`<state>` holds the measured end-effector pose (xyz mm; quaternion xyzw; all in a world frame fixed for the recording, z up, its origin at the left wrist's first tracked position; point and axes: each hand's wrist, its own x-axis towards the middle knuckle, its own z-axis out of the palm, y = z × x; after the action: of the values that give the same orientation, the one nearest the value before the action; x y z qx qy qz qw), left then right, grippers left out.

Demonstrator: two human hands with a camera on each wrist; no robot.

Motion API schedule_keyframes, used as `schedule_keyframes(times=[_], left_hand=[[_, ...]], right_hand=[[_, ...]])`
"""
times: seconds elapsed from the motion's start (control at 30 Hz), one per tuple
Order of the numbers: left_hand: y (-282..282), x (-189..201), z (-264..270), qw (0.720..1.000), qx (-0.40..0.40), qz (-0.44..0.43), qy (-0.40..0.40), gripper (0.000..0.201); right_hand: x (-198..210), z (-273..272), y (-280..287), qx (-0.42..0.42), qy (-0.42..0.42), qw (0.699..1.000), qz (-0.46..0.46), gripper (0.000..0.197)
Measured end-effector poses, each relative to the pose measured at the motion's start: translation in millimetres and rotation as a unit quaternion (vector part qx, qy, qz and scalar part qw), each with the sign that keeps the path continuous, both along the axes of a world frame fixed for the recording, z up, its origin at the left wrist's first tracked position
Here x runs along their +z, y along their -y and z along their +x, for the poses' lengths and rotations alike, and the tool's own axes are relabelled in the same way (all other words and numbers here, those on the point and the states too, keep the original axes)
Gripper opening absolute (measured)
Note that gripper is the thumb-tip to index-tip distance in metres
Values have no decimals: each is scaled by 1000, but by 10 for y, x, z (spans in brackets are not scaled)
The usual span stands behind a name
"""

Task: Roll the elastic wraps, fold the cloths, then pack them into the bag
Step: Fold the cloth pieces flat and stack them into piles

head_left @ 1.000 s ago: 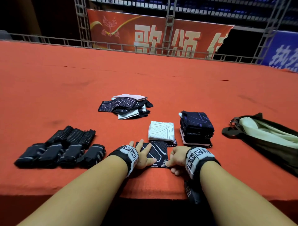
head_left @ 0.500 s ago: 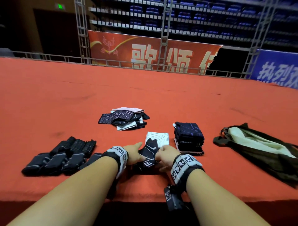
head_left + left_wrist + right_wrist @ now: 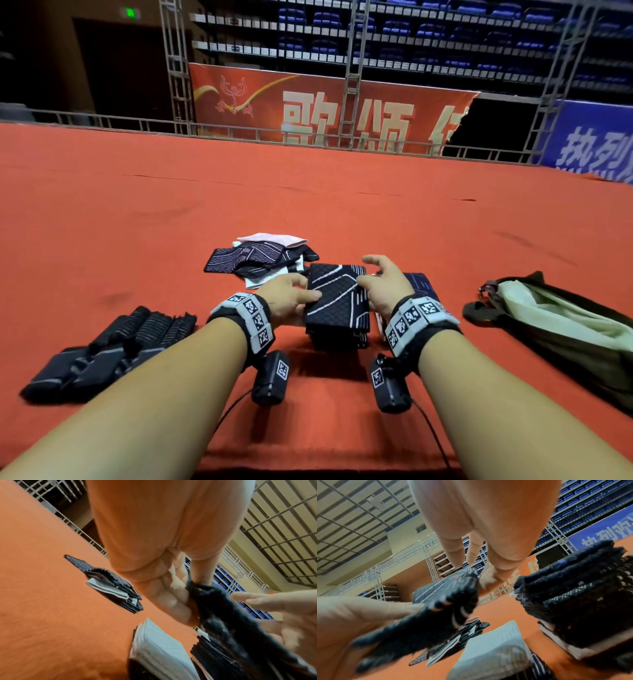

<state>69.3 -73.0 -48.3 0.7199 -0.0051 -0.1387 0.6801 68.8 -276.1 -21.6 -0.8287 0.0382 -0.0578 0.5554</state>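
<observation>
Rolled wraps point(image 3: 113, 346) lie at left on the surface point(image 3: 137, 212). The left hand point(image 3: 284, 301) pinches the folded cloth point(image 3: 337, 301), held above the surface. The right hand point(image 3: 383, 287) touches its right edge, fingers apparently loose. The bag point(image 3: 565, 329) lies at right.

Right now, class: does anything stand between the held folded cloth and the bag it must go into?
Yes. The dark stack of folded cloths sits on the carpet right of the cloth, between it and the bag. The right hand is also on that side. Lifted over, the path looks free.
</observation>
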Motion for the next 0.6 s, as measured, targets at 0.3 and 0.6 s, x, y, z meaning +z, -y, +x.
schedule_keyframes(times=[0.3, 0.6], left_hand=[[196, -202, 574, 990, 69, 117, 35, 18], [307, -547, 783, 855, -32, 493, 158, 64]], right_hand=[[-406, 375, -121, 48, -16, 957, -285, 46], [-631, 492, -240, 53, -73, 908, -409, 35]])
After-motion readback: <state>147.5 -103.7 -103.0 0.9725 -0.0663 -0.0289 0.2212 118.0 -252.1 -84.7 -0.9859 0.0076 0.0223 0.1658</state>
